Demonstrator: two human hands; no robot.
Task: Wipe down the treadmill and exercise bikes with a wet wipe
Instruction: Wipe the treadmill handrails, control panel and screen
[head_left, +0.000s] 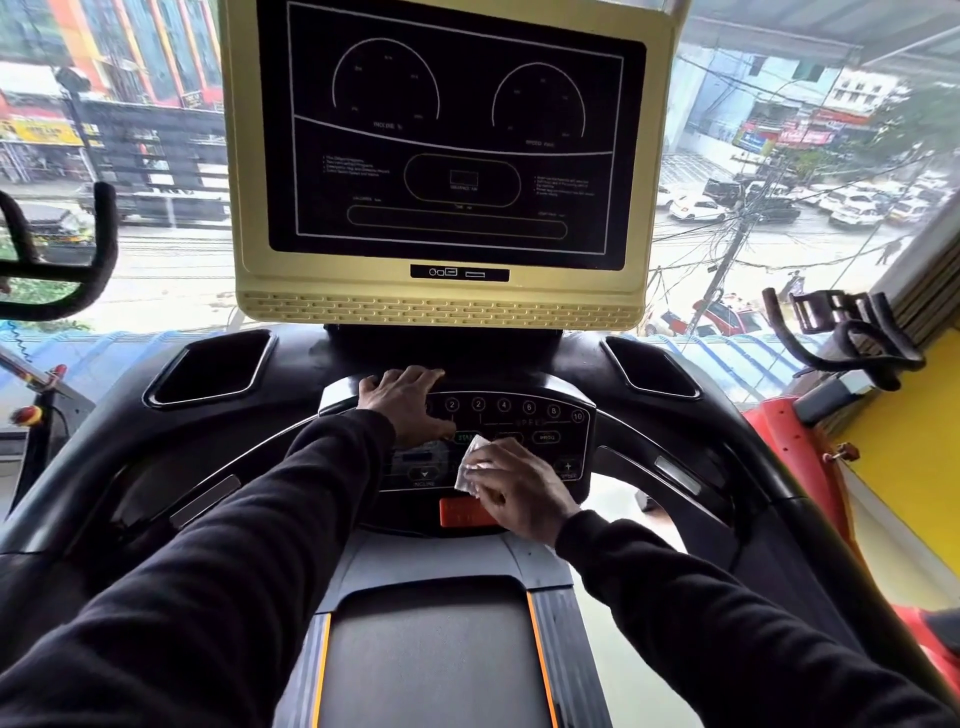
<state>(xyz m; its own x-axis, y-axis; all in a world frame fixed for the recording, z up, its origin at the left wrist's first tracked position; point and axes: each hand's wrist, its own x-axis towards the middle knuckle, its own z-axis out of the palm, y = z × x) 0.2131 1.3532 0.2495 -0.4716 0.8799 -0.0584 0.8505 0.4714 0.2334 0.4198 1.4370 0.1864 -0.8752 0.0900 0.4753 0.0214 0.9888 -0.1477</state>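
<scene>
I stand on a black treadmill, facing its button console (535, 421) with numbered speed keys. My right hand (511, 488) presses a crumpled white wet wipe (470, 465) onto the middle of the console, just above the orange stop button (460, 512). My left hand (402, 402) lies flat on the console's upper left edge, fingers spread, holding nothing. Above stands the dark display screen (452, 135) in a yellowish frame. The walking belt (426, 654) runs below my arms.
Black exercise bike handlebars (78, 270) reach in at the left, and a red bike with black handlebars (852, 338) stands at the right against a yellow wall. Two empty cup holders (213, 369) flank the console. A large window behind shows a street.
</scene>
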